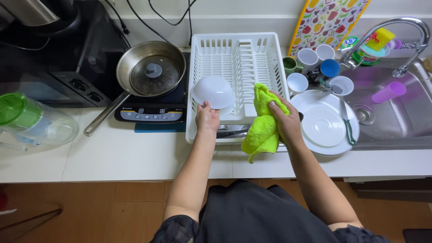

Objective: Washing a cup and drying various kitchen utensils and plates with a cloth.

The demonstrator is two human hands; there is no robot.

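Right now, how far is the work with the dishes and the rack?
Done: little; the rack holds almost nothing except some cutlery. In hand: the left hand sets a white bowl upside down in it, and the right hand holds a green cloth. Left: plates and cups beside the sink.

Glossy white bowl [213, 91] in the left grip; fuzzy yellow-green cloth [263, 126] in the right; between them, a matt white plastic rack [238, 58].

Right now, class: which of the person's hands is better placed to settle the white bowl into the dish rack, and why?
The left hand. Its grip is on the rim of the upturned white bowl, which is over the white dish rack. The right hand is full, bunched around the lime-green cloth.
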